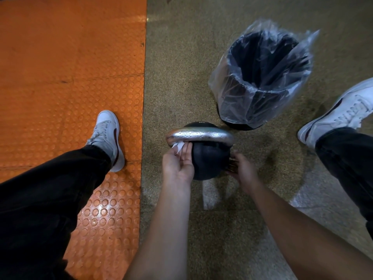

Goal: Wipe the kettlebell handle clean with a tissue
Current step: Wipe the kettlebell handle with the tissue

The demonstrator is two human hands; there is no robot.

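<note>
A black kettlebell (210, 160) stands on the speckled floor, seen from above. Its silver handle (199, 135) is covered in water droplets. My left hand (177, 166) pinches a small white tissue (178, 146) and holds it against the underside of the handle's left end. My right hand (243, 170) is at the kettlebell's right side, its fingers curled against the body just below the handle's right end.
A black bin (260, 77) lined with a clear plastic bag stands just behind the kettlebell. My legs in dark trousers and white shoes (108, 136) (341, 114) flank the spot. Orange studded flooring (70, 77) lies to the left.
</note>
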